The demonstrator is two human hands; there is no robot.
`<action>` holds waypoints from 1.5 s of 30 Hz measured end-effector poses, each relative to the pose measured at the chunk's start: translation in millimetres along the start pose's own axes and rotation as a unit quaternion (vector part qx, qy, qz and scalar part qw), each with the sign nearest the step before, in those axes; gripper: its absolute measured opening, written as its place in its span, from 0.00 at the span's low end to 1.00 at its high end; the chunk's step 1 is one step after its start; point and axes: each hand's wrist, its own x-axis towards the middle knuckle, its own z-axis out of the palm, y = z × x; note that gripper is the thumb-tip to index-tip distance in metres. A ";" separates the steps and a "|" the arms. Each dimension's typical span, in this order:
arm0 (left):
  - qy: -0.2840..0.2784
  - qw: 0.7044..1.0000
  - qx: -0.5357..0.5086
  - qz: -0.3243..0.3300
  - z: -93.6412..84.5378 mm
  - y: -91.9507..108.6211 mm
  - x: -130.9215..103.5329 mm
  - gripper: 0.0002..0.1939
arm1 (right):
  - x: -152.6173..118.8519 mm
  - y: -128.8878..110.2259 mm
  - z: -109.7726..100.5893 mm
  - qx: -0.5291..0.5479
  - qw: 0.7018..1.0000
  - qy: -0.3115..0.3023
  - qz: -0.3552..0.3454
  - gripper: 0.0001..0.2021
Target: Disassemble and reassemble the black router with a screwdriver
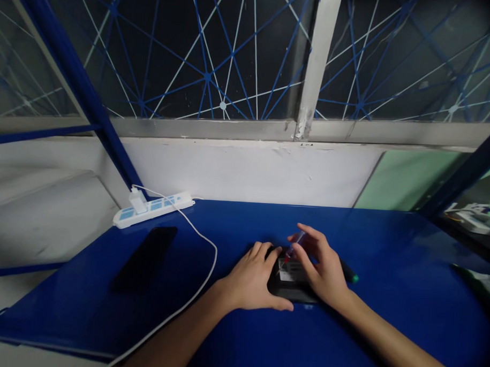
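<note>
On the blue table lies a black device with a pale label on its top face. My left hand rests against the device's left side, fingers spread and thumb along its near edge. Between the thumb and fingers of my right hand is a small screwdriver with a clear purplish handle and a red collar. It tilts down to the left, its thin shaft over the label's left part. The exact spot its tip touches is too small to tell.
A white power strip with a plugged-in charger and white cable lies at the back left. A black flat object is left of the cable. A green-tipped dark object sits beyond my right wrist. Blue frame posts flank the table.
</note>
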 end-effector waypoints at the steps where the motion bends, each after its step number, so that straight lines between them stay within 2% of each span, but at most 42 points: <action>1: -0.001 1.000 -0.001 0.001 -0.6 0.5 0.0 0.56 | 0.2 0.3 -0.2 0.002 1.000 0.002 0.002 0.20; 10: 0.009 1.000 -0.007 0.012 1.6 -2.7 -0.4 0.57 | -0.8 2.7 -4.3 0.001 1.000 0.014 0.002 0.20; 15: 0.004 1.000 -0.009 0.011 1.8 -3.3 0.0 0.58 | -2.0 0.2 -6.1 0.017 1.000 -0.014 0.018 0.20; 22: -0.003 1.000 -0.007 0.007 0.1 -2.4 -0.5 0.59 | -3.1 -5.5 -7.8 0.087 0.995 -0.002 0.046 0.17; 29: 0.001 1.000 -0.010 0.010 -1.6 -2.2 -0.8 0.58 | -3.3 0.2 -5.4 0.045 0.998 0.042 0.025 0.16; 33: -0.011 1.000 0.000 0.004 -3.9 -0.5 -0.8 0.59 | -2.1 -2.9 -6.9 0.040 0.999 0.027 0.014 0.14; 38: -0.009 1.000 0.001 0.005 -3.9 -0.9 -0.5 0.59 | -1.8 -7.7 -8.1 0.086 0.995 0.005 0.057 0.18; 45: -0.014 1.000 -0.003 0.004 -3.3 -2.2 -0.5 0.60 | -2.8 -4.6 -6.6 0.072 0.996 0.028 0.052 0.17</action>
